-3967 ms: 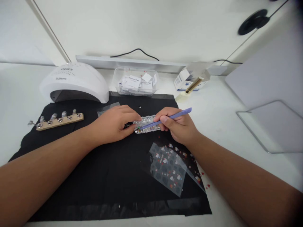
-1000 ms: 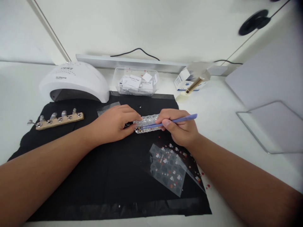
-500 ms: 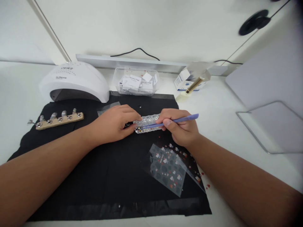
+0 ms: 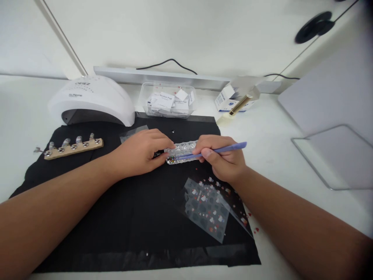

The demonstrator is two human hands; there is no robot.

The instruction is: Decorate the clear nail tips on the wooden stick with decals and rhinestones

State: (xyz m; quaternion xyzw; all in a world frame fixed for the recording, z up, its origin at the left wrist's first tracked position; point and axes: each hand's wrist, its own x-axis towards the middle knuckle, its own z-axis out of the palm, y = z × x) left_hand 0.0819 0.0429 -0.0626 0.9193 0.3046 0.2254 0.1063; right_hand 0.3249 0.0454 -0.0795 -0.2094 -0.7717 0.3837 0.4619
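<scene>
A clear compartment case point(image 4: 184, 147) of small rhinestones lies on the black mat point(image 4: 140, 217), between my hands. My left hand point(image 4: 145, 151) grips its left end between thumb and fingers. In my right hand point(image 4: 223, 155) is a slim purple tool point(image 4: 233, 147), pinched like a pen. Its thin end reaches left over the front row of compartments, close to the darker, multicoloured stones at the left corner. Whether the tip touches a stone is too small to tell. My right fingers cover the case's right end.
A white nail lamp point(image 4: 93, 99) stands at the back left, behind a wooden stand point(image 4: 74, 149) holding several nail tips. Behind the mat are a clear tub point(image 4: 167, 103) of alcohol pads and a gold-capped bottle point(image 4: 240, 105). Patterned sticker film point(image 4: 205, 208) lies at the right front.
The purple tool and my right hand have shifted very slightly to the right. My left hand and the case stay in place.
</scene>
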